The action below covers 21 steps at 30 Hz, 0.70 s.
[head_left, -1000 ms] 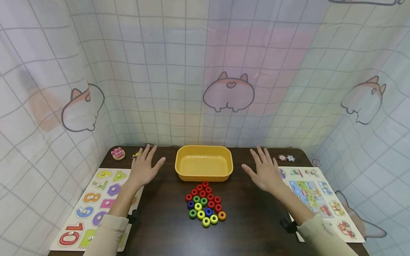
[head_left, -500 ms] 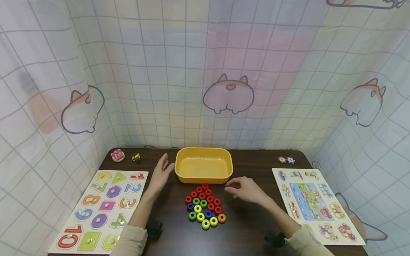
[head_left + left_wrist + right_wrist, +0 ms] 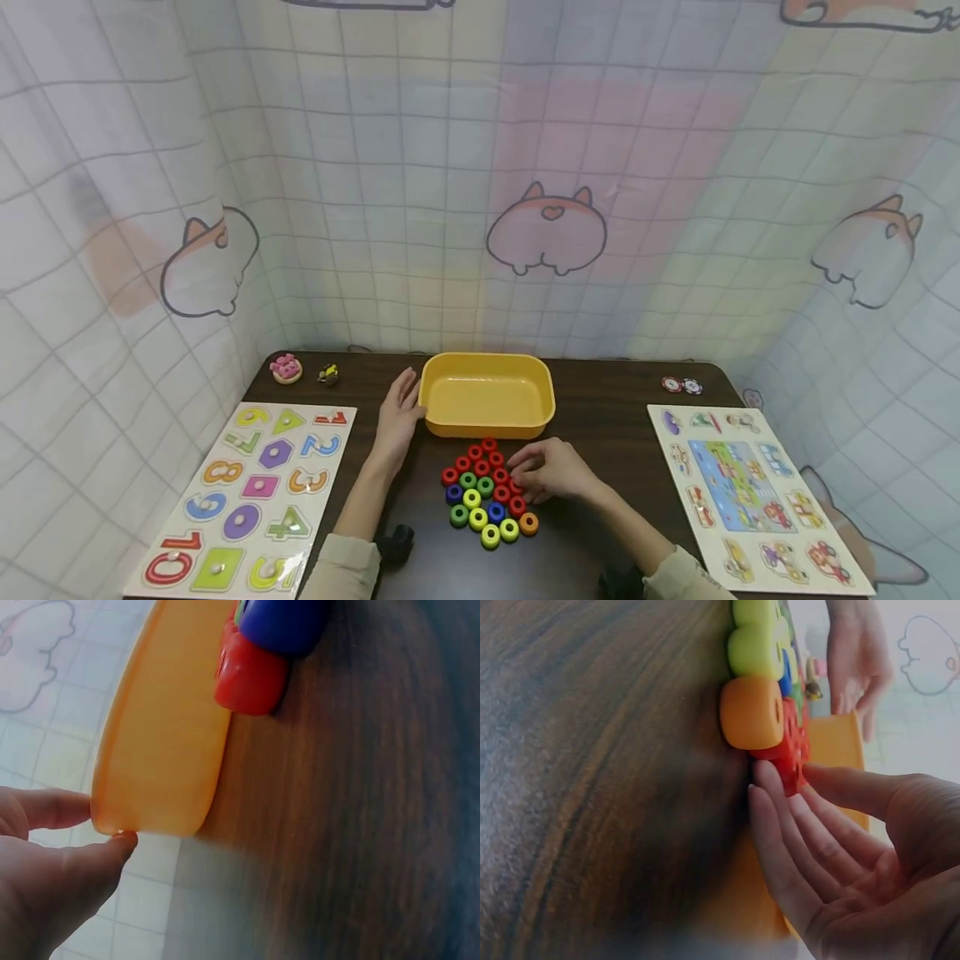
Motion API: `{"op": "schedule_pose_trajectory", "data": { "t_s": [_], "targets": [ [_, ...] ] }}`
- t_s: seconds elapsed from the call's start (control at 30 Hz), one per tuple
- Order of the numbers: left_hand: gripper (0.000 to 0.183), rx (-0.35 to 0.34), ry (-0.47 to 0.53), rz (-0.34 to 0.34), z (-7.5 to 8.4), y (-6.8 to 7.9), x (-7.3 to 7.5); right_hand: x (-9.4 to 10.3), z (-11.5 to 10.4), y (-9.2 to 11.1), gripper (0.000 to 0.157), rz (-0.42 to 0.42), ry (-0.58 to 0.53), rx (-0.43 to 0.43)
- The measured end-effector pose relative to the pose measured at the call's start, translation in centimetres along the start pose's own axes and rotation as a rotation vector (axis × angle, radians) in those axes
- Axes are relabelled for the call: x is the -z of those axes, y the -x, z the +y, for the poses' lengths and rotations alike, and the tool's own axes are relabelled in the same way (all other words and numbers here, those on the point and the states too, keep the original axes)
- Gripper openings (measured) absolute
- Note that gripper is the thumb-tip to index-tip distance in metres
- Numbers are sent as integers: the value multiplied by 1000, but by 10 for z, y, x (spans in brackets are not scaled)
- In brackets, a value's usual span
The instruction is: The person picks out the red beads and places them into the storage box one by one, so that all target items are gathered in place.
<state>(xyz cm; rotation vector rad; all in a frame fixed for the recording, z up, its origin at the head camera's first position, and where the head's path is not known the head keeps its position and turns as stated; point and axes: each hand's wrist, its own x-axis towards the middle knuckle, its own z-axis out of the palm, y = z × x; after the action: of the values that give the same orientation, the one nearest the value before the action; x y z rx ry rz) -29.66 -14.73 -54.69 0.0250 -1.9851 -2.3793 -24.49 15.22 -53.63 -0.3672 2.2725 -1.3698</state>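
Zero rings in the yellow tray (image 3: 487,431) so far, going by the head view: nothing but bare plastic inside. Whole bunch of coloured rings (image 3: 480,496) still sitting on the dark surface (image 3: 600,417), packed tight together just on the near side of the tray.

Right hand (image 3: 555,475) down at the right edge of that bunch, fingers (image 3: 780,825) loosely spread with the thumb apart from them, not clamped on anything. Fingertips touching a red ring (image 3: 791,761), orange ring (image 3: 751,712) right beside those tips. Nothing lifted as far as the wrist view shows, so looks like a grab only just starting.

Left hand (image 3: 399,417) up against the left end of the tray, fingers (image 3: 52,808) straight and relaxed, thumb tip and one fingertip touching the rim at the corner. More of a steadying touch than a real grip, can't say for sure.

So basically at square one: no ring moved over, every ring left to go, tray sitting just beyond the fingertips of the right hand.

Number puzzle board (image 3: 247,492) well off to the left of the left fingers, picture puzzle board (image 3: 750,492) well off to the right of the right ones, both untouched.
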Motion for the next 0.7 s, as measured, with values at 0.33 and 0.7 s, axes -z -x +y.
{"op": "schedule_pose_trajectory", "data": {
  "t_s": [0.33, 0.7],
  "targets": [
    [84, -3, 64, 60, -11, -1, 4, 3, 2, 0, 26, -21, -96, 19],
    [82, -20, 87, 69, -11, -2, 3, 41, -52, -7, 33, -94, -110, 105]
  ]
}}
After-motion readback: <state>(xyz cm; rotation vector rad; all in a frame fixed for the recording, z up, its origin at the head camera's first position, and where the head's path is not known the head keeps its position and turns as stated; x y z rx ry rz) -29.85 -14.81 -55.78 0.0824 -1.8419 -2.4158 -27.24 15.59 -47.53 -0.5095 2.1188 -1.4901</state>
